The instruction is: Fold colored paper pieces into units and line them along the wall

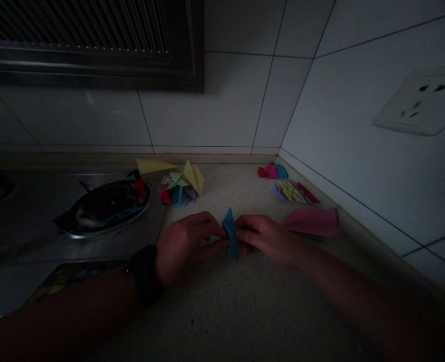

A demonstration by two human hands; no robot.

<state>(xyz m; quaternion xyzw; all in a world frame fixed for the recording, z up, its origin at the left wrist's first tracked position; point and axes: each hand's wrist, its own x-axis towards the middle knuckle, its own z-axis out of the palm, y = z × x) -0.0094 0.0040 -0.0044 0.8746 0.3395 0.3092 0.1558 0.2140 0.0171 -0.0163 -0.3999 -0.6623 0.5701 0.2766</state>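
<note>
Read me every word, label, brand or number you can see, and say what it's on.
No text can be read.
Small white patch by the paper pile: marks too small and blurred.
Yellow-and-black panel on the stove: any print too dark.
Blue folded paper: no writing visible.
Wall socket: no legible marks.

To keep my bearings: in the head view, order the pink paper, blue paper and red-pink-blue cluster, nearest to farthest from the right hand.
1. Blue paper: between left hand and right hand.
2. Pink paper: to the right.
3. Red-pink-blue cluster: back of the counter.
</note>
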